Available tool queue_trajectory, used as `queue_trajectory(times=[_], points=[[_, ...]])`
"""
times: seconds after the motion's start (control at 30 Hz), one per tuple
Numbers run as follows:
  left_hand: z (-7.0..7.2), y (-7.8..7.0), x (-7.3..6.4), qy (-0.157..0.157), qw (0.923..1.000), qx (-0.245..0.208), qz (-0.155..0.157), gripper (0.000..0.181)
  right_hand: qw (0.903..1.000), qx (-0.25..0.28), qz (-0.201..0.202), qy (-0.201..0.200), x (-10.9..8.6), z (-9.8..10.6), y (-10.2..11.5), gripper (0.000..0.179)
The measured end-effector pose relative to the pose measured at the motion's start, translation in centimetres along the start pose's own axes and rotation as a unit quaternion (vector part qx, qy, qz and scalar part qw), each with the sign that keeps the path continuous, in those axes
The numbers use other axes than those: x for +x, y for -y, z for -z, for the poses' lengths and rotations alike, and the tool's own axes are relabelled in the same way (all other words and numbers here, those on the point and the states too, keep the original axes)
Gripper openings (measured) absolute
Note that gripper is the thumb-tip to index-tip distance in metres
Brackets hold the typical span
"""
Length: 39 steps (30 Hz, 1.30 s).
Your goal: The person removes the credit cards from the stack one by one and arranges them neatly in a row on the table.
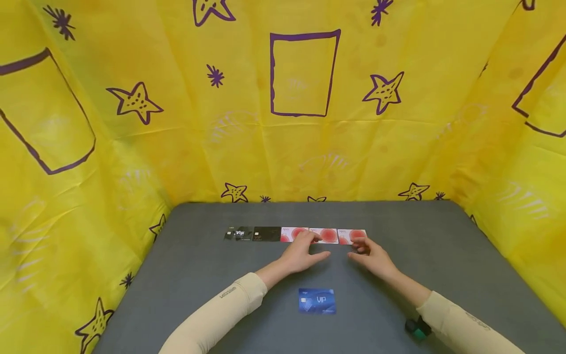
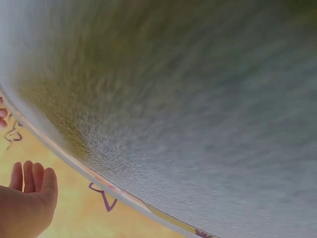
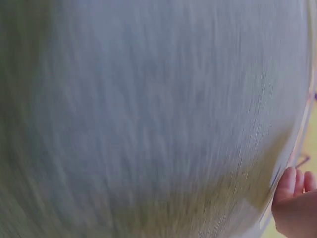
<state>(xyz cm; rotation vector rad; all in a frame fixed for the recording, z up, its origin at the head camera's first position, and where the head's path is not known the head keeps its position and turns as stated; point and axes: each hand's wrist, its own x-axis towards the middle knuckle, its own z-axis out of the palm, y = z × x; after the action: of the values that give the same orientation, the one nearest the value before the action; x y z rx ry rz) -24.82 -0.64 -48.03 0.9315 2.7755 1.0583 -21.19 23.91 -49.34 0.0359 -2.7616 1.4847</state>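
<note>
A row of flat cards lies across the far half of the table. From left to right come a dark grey Vip card (image 1: 239,233), a black VIP card (image 1: 267,234), then three pink-and-red cards, the middle one (image 1: 326,235) and the right one (image 1: 347,236) partly behind fingers. My left hand (image 1: 299,254) reaches over the left pink card (image 1: 289,234), thumb apart from the fingers. Loosely bent, the fingers of my right hand (image 1: 375,258) are at the right pink card; contact is unclear. Nearer me lies a blue VIP card (image 1: 317,301), untouched. Both wrist views show relaxed fingers holding nothing.
The grey table (image 1: 212,275) is bordered at the back and sides by a yellow cloth (image 1: 247,162) printed with purple stars and frames. A small black-and-green object (image 1: 416,328) shows beside my right sleeve.
</note>
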Motion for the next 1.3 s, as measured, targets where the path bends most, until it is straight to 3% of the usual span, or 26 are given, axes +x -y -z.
queue_trajectory(times=[0.23,0.5,0.8,1.03,1.3], points=[[0.7,0.0,-2.3,-0.005,0.9995,-0.027,-0.013,0.049,0.9988,0.037,0.009,0.031,-1.5,-1.4,0.9,0.048],[1.4,-0.4,-5.1,0.017,0.9993,-0.028,0.017,0.056,0.9956,0.065,0.011,0.066,-3.1,-2.5,1.7,0.048],[1.7,-0.4,-7.7,0.057,0.9984,0.002,0.001,0.059,0.9925,0.049,0.06,0.095,-5.0,-3.3,2.1,0.045],[1.8,-0.1,-8.9,0.067,0.9975,0.014,-0.018,0.058,0.9893,0.038,0.085,0.112,-5.6,-3.5,2.2,0.045],[1.9,-0.4,-9.9,0.079,0.9962,0.03,-0.02,0.053,0.9781,-0.034,0.172,0.113,-6.6,-4.1,2.0,0.045]])
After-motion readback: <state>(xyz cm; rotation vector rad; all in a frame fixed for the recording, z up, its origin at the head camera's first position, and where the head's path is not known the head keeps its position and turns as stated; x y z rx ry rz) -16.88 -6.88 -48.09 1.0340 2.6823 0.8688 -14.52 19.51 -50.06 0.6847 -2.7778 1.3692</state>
